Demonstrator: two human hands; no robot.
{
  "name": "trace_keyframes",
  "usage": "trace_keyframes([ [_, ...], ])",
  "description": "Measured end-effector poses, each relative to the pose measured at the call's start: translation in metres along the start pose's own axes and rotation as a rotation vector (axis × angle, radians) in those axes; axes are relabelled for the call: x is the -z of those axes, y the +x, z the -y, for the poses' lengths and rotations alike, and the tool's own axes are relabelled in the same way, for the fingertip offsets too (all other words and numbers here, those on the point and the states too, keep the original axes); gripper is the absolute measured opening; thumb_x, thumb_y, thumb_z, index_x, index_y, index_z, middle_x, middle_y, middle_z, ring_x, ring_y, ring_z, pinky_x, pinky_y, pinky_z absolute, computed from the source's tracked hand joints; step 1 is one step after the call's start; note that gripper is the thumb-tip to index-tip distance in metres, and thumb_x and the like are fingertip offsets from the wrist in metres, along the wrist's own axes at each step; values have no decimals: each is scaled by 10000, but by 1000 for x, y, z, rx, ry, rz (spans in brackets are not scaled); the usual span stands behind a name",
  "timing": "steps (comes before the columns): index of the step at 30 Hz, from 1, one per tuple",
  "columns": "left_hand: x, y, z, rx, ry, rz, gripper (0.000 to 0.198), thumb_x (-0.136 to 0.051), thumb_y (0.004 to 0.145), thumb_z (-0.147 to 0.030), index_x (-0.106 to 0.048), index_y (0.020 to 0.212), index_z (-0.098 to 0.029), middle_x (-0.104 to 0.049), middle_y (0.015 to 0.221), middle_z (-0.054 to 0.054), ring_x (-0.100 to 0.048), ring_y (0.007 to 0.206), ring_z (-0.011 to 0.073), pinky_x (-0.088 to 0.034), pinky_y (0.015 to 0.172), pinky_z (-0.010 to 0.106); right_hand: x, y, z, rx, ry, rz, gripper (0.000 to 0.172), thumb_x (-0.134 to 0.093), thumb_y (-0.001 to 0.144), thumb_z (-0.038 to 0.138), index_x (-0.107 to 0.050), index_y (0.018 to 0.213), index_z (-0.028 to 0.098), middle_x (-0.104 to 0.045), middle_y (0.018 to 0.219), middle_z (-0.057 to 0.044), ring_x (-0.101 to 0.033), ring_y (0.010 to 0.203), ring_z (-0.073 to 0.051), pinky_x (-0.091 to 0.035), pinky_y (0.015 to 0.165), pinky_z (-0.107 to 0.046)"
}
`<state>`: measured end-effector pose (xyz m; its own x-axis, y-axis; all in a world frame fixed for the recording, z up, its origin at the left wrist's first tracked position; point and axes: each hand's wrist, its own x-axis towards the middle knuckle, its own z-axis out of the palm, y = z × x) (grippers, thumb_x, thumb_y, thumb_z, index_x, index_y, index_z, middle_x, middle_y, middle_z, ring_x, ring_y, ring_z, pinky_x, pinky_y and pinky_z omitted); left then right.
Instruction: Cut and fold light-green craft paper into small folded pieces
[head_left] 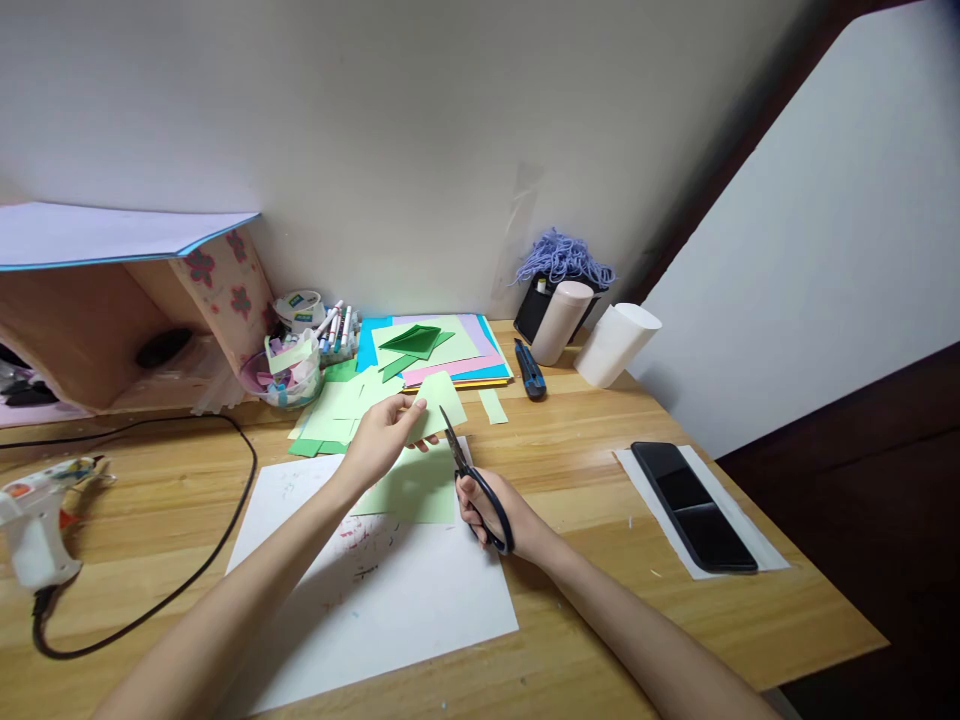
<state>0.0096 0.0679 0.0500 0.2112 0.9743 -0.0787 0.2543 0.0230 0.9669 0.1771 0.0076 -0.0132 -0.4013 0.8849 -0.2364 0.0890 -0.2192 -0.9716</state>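
My left hand (386, 430) pinches a piece of light green paper (441, 402) above the desk, thumb on top and fingers underneath. Black-handled scissors (486, 505) are gripped in my right hand (495, 510), their blades pointing up and away along the right edge of that paper. Whether the blades touch the paper I cannot tell. Below both hands, a larger light green sheet (412, 490) lies on a white sheet (420, 590) with red and dark marks. A small green strip (493, 407) rests on the desk just beyond the scissors.
Green paper pieces (337, 405) and a stack of coloured paper (495, 365) lie behind. A utility knife (530, 372), a white roll (619, 345) and a phone (694, 505) are to the right. At left are a glue gun (37, 525), its cord and a scrap cup (283, 375).
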Motion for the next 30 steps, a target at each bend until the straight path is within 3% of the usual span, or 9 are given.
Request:
trace_keyframes([
  [4,-1,0,8,-34,230,-102,411,-392,798,-546,-439,598,-190,-463,366,-50,-459,349,115,-327,415,216,-6,-3,5,-34,84,59,633,-381,591,813,-393,699,189,-350,479,90,-338,330,-39,-322,314,-166],
  [8,-7,-5,9,-106,375,-125,431,-364,820,-527,-377,551,-191,-368,380,-67,-461,340,107,-297,423,218,-9,-4,6,-50,197,115,647,-350,594,825,-387,717,190,-365,472,92,-380,348,-45,-351,360,-170],
  [16,-12,-9,3,-112,349,-105,414,-344,838,-498,-366,563,-189,-338,412,-70,-465,336,99,-312,433,219,-12,-1,2,-39,176,25,657,-410,548,824,-388,709,188,-362,457,97,-358,330,-40,-351,326,-166],
  [22,-11,-8,3,-101,328,-106,411,-353,834,-496,-376,567,-184,-333,411,-71,-447,335,88,-305,416,203,-13,-2,1,-29,148,-34,592,-468,607,761,-406,714,182,-356,458,99,-342,307,-36,-339,284,-161],
  [30,-16,-10,0,-13,246,-3,419,-371,815,-514,-327,556,-188,-317,366,-74,-395,315,82,-280,360,177,-15,-2,-5,-24,219,29,633,-334,628,806,-397,714,182,-377,464,88,-395,338,-42,-406,358,-177],
])
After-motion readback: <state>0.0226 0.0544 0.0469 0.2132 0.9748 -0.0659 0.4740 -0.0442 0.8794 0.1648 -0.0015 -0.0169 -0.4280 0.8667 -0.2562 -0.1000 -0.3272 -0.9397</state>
